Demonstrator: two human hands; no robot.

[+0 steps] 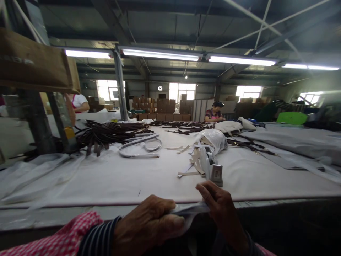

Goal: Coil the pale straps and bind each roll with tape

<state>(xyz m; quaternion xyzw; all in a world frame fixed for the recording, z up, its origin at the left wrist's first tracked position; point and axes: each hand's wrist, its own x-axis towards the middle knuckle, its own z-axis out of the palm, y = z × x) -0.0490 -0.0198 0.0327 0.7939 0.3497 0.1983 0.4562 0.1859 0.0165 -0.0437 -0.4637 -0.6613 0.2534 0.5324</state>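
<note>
At the table's front edge my left hand (149,224) is closed, thumb and fingers pinching a strip wrapped in translucent plastic (188,209). The strip runs across to my right hand (222,206), which is closed round its other end; the lower fingers are hidden. What lies inside the plastic is hard to make out. Just beyond my right hand stands a tape dispenser (213,167). Beside it lie loose cream strips (195,165) and a plastic bag (213,138) with more pale pieces in it.
On the white-covered table (106,185) lie a plastic-wrapped looped strap (140,147), a pile of dark straps (112,133) and more straps (253,144) at right. A post (61,121) stands at left under a cardboard box (34,64). A person (214,113) is across the table.
</note>
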